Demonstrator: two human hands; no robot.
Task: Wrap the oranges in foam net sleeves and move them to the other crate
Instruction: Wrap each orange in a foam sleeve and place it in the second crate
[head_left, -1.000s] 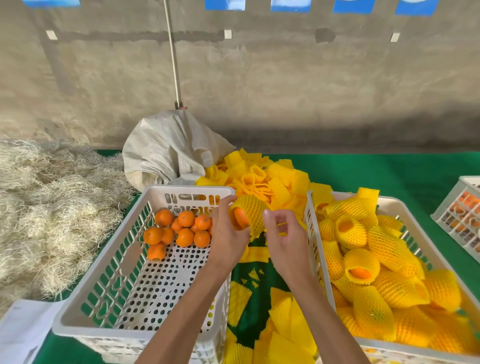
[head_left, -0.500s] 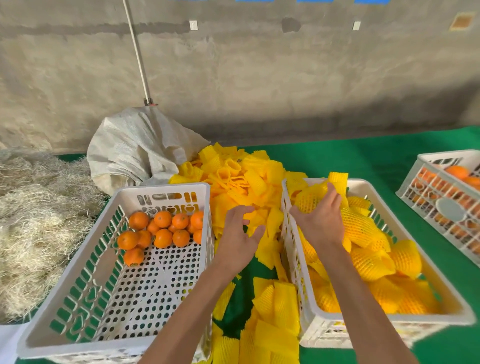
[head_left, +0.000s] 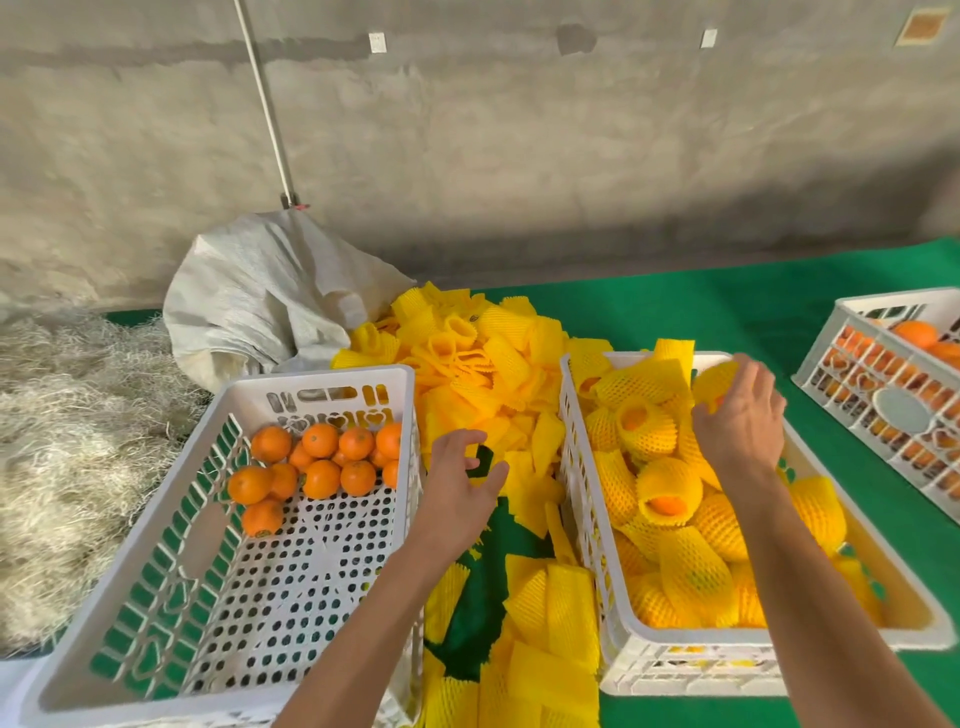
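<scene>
Several bare oranges (head_left: 322, 478) lie at the far end of the left white crate (head_left: 317, 376). The right white crate (head_left: 675, 670) is filled with oranges in yellow foam net sleeves (head_left: 667, 483). A heap of loose yellow sleeves (head_left: 467, 374) spreads between and behind the crates. My right hand (head_left: 743, 426) is over the right crate's far side, fingers curled round a wrapped orange (head_left: 714, 382). My left hand (head_left: 457, 493) hovers over the sleeves between the crates, fingers loosely curled, holding nothing.
A white woven sack (head_left: 270, 301) slumps behind the left crate below a thin pole (head_left: 267, 104). Pale straw (head_left: 67, 441) covers the left side. A third crate of oranges (head_left: 893, 395) stands at the right on the green cloth (head_left: 727, 312). A concrete wall runs behind.
My right hand carried the wrapped orange from between the crates to the right crate's far side. My left hand let go of it and sank toward the loose sleeves.
</scene>
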